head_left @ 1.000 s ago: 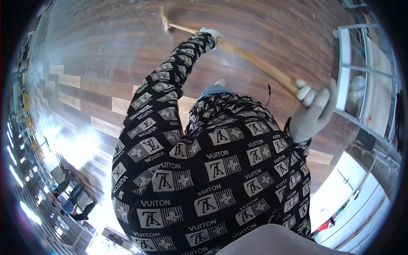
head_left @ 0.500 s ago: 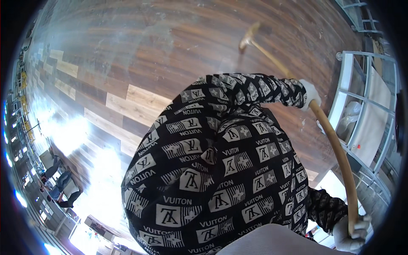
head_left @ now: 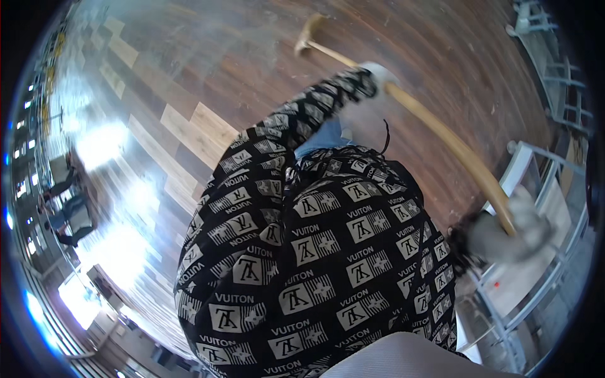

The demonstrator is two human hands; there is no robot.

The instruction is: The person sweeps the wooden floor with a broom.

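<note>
A tool with a long wooden handle (head_left: 447, 135) runs diagonally across the right half of the view. Its short, pale crosswise head (head_left: 310, 36) is at the far end, over the brown plank floor; blur hides whether it is a broom, mallet or other kind. My left hand (head_left: 378, 77), in a white glove, is wrapped round the handle partway down, its arm reaching out in a black-and-white patterned sleeve. At the handle's near end, my right hand (head_left: 513, 230), in a greyish-white glove, is closed round it and smeared by motion.
Grey metal frames with panels (head_left: 535, 252) stand close on my right, and another metal frame (head_left: 564, 82) is farther off. Lighter planks (head_left: 195, 129) are set in the floor. To the left, a person (head_left: 69, 211) appears near bright glare.
My left hand and the tool's head have moved left and farther out. My right hand has swung up and forward with the handle's near end. Both hands keep their hold.
</note>
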